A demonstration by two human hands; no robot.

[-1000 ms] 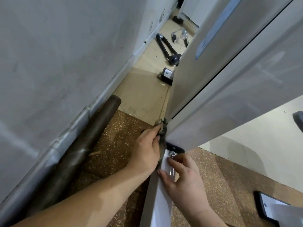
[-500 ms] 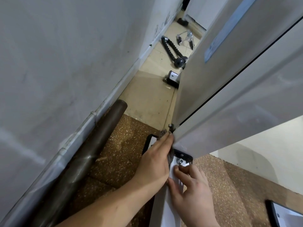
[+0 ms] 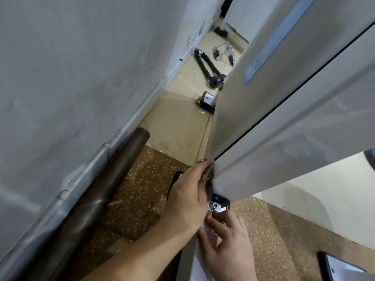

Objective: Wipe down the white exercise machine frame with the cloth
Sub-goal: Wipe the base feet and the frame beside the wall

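Note:
The white exercise machine frame [image 3: 284, 126] slants from the upper right down to its base near the floor, where a black and chrome bracket with a bolt [image 3: 218, 203] shows. My left hand [image 3: 186, 197] presses a dark grey cloth [image 3: 209, 179] against the lower end of the frame; only a strip of the cloth shows beside my fingers. My right hand [image 3: 227, 242] rests with bent fingers on the white base bar [image 3: 194, 266], just below the bracket.
A grey wall [image 3: 71, 78] with a skirting board runs along the left, and a dark pipe [image 3: 105, 191] lies at its foot. On the tiled floor beyond lie a black ribbed cable handle [image 3: 207, 65] and a chrome handle [image 3: 223, 51]. Brown speckled mat [image 3: 138, 191] underfoot.
My left hand with the cloth has slid slightly further up the frame's lower end. The right hand has stayed on the base bar. The camera has moved a little closer.

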